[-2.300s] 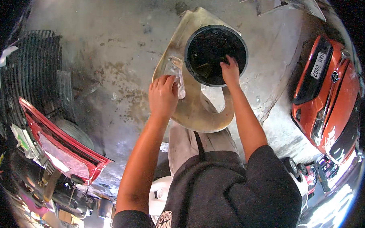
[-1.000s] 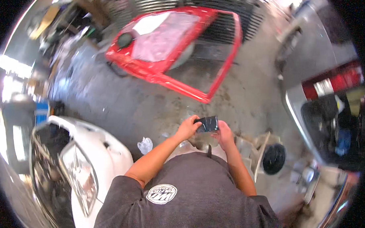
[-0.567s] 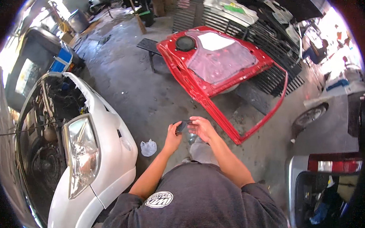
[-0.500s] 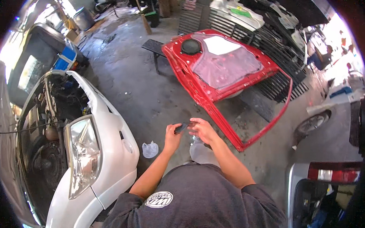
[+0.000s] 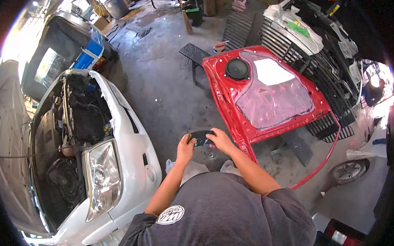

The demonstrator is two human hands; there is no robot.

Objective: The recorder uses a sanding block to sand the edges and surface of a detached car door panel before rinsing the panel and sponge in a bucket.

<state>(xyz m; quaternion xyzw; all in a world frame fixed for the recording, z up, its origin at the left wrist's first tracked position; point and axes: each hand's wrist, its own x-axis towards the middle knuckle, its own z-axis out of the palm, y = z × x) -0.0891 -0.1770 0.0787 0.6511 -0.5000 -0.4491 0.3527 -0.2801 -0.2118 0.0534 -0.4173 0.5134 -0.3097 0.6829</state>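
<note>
A small dark sheet (image 5: pixel 201 139), bowed along its upper edge and shiny with pale specks, spans the gap between my hands; I cannot make out its exact kind. Its left end is pinched in my left hand (image 5: pixel 185 150). My right hand (image 5: pixel 221 141) grips the other end, thumb on top and fingers under it. Just ahead and to the right, a red car door (image 5: pixel 221 102) lies flat, inner side up, on a low support. A round black speaker (image 5: pixel 237 69) and a clear plastic film (image 5: pixel 278 106) show on the door.
To my left stands a white car front with its headlight (image 5: pixel 103 172) and uncovered engine bay. Black slatted panels (image 5: pixel 239 31) and a dark bench (image 5: pixel 195 53) lie around the door. A broom (image 5: pixel 185 20) stands farther back. At right is a grey car's wheel (image 5: pixel 349 170).
My hands have moved apart, and the dark sheet now stretches between them. My view has shifted, so the door and white car sit farther right in it.
</note>
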